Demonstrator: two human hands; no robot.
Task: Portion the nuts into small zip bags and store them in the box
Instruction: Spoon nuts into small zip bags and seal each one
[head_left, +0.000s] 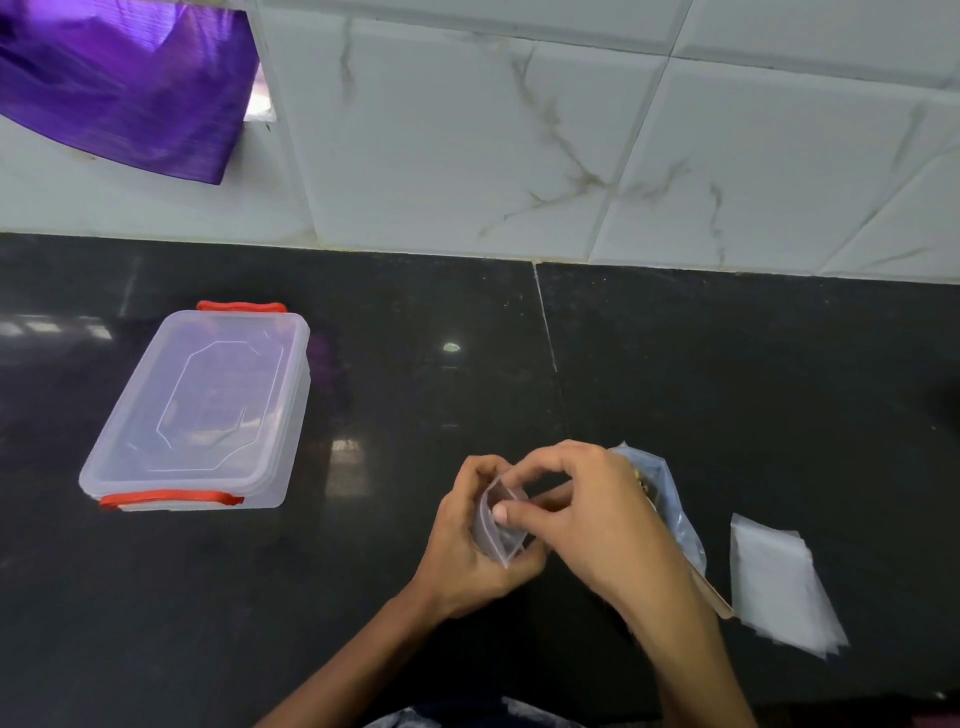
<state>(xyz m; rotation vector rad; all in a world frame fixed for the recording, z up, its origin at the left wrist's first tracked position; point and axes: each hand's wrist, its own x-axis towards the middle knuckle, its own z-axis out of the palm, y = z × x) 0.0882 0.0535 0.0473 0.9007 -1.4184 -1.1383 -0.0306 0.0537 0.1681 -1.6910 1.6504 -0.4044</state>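
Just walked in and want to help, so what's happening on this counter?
A person is holding a small clear zip bag in both hands, the left hand gripping it and the right hand pinching at its mouth. It looks empty. A larger clear plastic bag of nuts lies behind the right hand, a stack of flat clear zip bags beside it. The translucent lidded plastic box with red clips sits closed at left.

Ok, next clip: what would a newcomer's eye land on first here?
Probably the two hands at lower centre, the left hand and right hand both pinching a small clear plastic zip bag above the black stone counter. Next, the translucent lidded plastic box with red handles on the left, and the shiny purple cloth hanging top left.
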